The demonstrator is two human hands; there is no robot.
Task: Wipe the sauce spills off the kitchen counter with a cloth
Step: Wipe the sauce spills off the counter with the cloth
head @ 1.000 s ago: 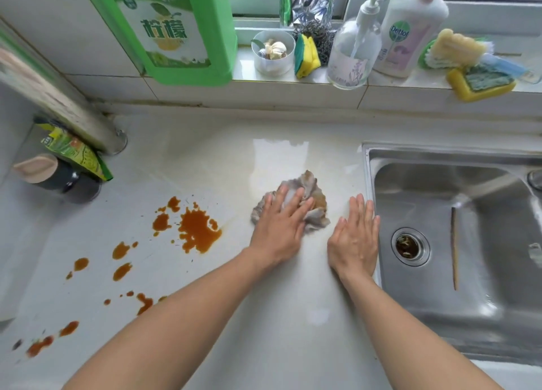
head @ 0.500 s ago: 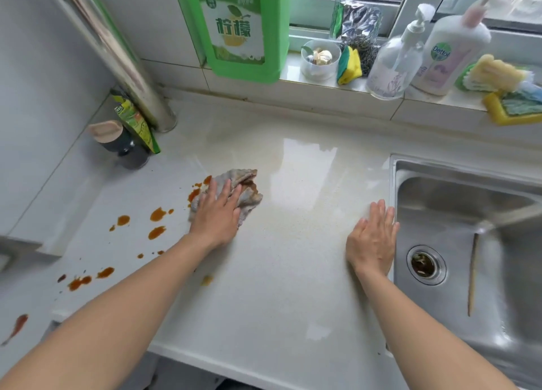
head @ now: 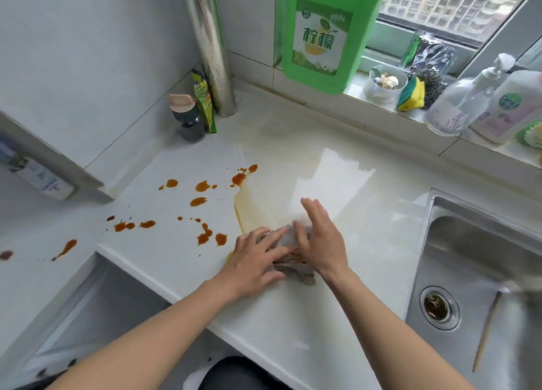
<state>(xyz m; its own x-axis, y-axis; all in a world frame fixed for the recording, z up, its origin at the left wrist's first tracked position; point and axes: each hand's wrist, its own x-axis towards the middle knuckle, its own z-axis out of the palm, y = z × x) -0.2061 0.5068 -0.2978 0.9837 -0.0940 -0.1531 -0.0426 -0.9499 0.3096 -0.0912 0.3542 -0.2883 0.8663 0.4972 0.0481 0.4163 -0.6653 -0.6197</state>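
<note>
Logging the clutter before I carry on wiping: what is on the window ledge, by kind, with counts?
Green detergent jug: 1
Pump bottles: 2
Cup of garlic: 1
Yellow-green sponge: 1
Steel scourer: 1
Foil bag: 1
Brush, cut off at the frame edge: 1
Total: 8

I stand at a white counter (head: pixel 366 213) in a corner of pale tiled walls (head: pixel 88 52). A steel pipe (head: pixel 209 46) rises in that corner. To my right — a steel sink (head: pixel 481 260). Daylight falls through the window (head: pixel 451 5) — tower blocks outside — above a cluttered sill (head: pixel 360 102).
</note>
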